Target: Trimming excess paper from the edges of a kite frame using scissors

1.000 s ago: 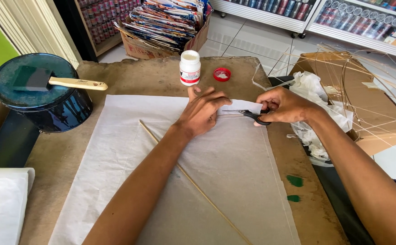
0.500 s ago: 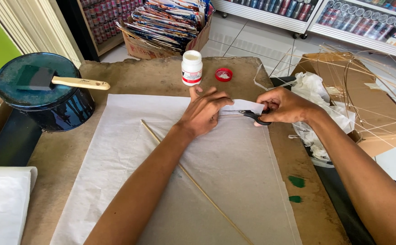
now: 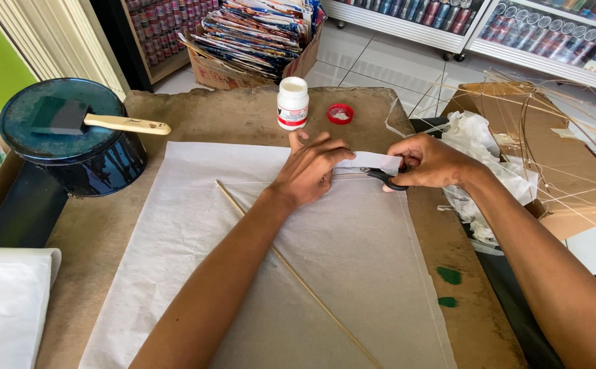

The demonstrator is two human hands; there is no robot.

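A large sheet of thin white paper [image 3: 352, 273] lies flat on a brown cardboard-topped table [image 3: 209, 116]. A thin bamboo stick [image 3: 298, 277] runs diagonally across the sheet. My left hand [image 3: 309, 169] presses down on the paper near its far edge, fingers spread. My right hand [image 3: 429, 161] grips black-handled scissors [image 3: 380, 176], whose blades point left along the paper's far edge toward my left fingers. A folded strip of paper [image 3: 374, 161] sits between both hands.
A small white glue bottle [image 3: 292, 102] stands beyond my hands with its red cap [image 3: 340, 113] beside it. A dark round tin [image 3: 72, 143] with a foam brush [image 3: 100, 120] on top is at left. Crumpled white paper [image 3: 482, 157] and a cardboard box with bamboo strips [image 3: 550, 150] lie right.
Both hands stay at the paper's far edge. The scissors have crept slightly left along the edge toward my left fingers.
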